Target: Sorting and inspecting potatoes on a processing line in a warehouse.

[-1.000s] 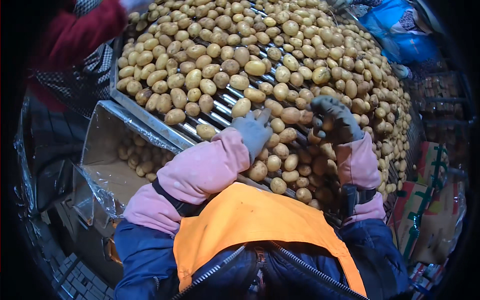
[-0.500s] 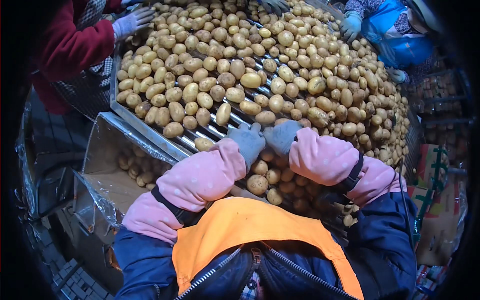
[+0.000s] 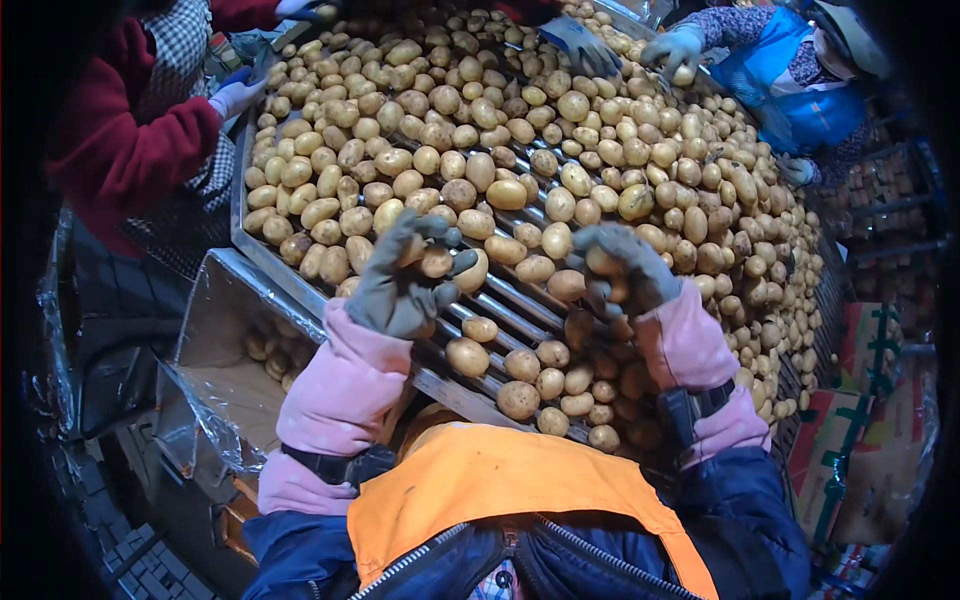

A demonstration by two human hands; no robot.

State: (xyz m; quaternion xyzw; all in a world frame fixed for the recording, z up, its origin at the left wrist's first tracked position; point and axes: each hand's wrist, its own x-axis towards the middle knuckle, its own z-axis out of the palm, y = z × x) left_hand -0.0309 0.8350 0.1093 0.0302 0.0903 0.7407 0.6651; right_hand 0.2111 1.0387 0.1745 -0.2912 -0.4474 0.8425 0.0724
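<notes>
Reaching in, far left: a co-worker's dark red sleeve (image 3: 150, 145), a pale purple-and-white glove (image 3: 237, 97) at the edge of the potatoes.
Lined box: a brown cardboard box with clear plastic film (image 3: 225, 310), tucked beside the metal rim, brownish potatoes (image 3: 268, 350) inside.
Left hand: a grey-gloved hand (image 3: 390, 290) under a pink cuff, raised over the near edge; its grip is curled around a small tan potato (image 3: 436, 262).
Roller worktop: shiny metal rollers (image 3: 515, 310), partly bare between the two hands, spread with yellow-tan oval potatoes (image 3: 518, 400) near the wearer's orange apron (image 3: 510, 480).
Right hand: another grey-gloved hand (image 3: 640, 270), its grip bent around a shadowed brown potato (image 3: 603, 262); from where I stand, I cannot tell whether it holds more.
Potato heap: a dense yellowish mass (image 3: 700, 230), rising toward the right.
Across, right: a co-worker's light-blue glove (image 3: 675, 45) above the heap.
Far right: a cardboard carton with green tape (image 3: 830, 440).
</notes>
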